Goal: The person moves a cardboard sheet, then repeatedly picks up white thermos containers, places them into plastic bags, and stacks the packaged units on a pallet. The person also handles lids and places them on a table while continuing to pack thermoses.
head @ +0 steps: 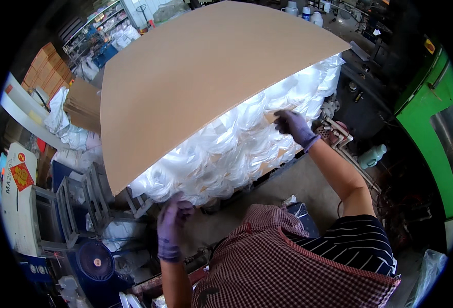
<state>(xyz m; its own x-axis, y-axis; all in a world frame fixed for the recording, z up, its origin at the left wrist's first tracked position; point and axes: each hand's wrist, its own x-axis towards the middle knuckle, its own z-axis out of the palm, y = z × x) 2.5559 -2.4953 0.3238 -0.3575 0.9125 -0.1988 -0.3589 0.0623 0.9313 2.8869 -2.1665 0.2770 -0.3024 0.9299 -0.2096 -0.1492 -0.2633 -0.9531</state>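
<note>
A large sheet of brown cardboard [211, 73] lies over a stack of white goods in clear plastic bags [218, 142]. The bagged goods stand in several layers, with brown cardboard edges showing between them. My right hand [293, 125], in a purple glove, is at the side of the stack below the sheet's near edge; its fingers are slightly bent and I see nothing in them. Whether it touches the bags is hard to tell. Lower left, my left hand [174, 217], also gloved, hangs apart from the sheet near the stack's corner with loosely curled fingers, holding nothing visible.
A grey metal stair frame [84, 204] and a blue fan [95, 261] stand at the left. On the right is a green machine [422, 115], with a pale green flask [372, 156] on the floor before it. Brown cartons [47, 71] are stacked at the far left.
</note>
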